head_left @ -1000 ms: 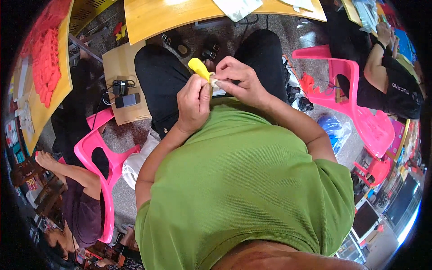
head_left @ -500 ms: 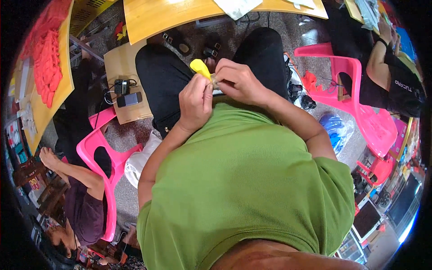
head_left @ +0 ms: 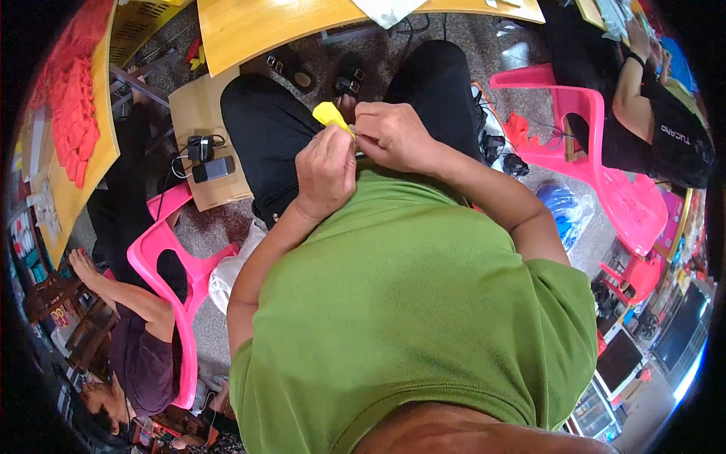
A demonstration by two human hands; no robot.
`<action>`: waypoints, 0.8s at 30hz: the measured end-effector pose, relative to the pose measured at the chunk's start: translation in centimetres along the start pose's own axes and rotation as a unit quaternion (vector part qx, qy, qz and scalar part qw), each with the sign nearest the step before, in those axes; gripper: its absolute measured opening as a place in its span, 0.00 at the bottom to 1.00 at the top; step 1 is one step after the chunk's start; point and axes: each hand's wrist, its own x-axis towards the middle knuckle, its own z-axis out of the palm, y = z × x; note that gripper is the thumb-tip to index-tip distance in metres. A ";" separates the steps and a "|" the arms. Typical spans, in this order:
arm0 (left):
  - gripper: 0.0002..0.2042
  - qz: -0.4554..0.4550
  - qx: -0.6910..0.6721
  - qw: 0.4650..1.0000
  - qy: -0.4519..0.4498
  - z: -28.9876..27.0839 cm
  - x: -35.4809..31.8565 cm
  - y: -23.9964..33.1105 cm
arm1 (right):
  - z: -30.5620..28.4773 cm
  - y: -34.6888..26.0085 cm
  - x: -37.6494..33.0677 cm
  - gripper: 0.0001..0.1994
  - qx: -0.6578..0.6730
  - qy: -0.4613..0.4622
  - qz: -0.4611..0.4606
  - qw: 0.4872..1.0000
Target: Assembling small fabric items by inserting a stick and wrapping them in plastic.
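Head view: both hands' fingers (head_left: 344,140) pinch yellow piece (head_left: 330,115).

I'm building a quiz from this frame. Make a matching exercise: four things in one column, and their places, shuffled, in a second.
Things
1. yellow piece
2. phone
3. red pieces
4. sandals

Places
A. heaped on the wooden table at far left
B. pinched between the left hand and right hand, over the lap
C. on the floor under the front table
D. on the small board left of the knee

Pairs: 1-B, 2-D, 3-A, 4-C
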 end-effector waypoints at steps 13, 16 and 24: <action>0.03 -0.057 -0.104 0.992 0.049 0.0 -0.3 -0.7 | 1.5 2.2 -0.3 0.11 0.349 -0.019 0.176 0.920; 0.03 -0.064 -0.080 0.994 0.029 -0.1 -0.2 -0.6 | 1.9 2.0 -0.5 0.11 0.403 -0.009 0.247 0.881; 0.05 0.007 0.052 0.998 0.025 -0.2 0.4 -0.5 | 2.3 0.7 -0.2 0.13 0.088 0.088 0.230 0.965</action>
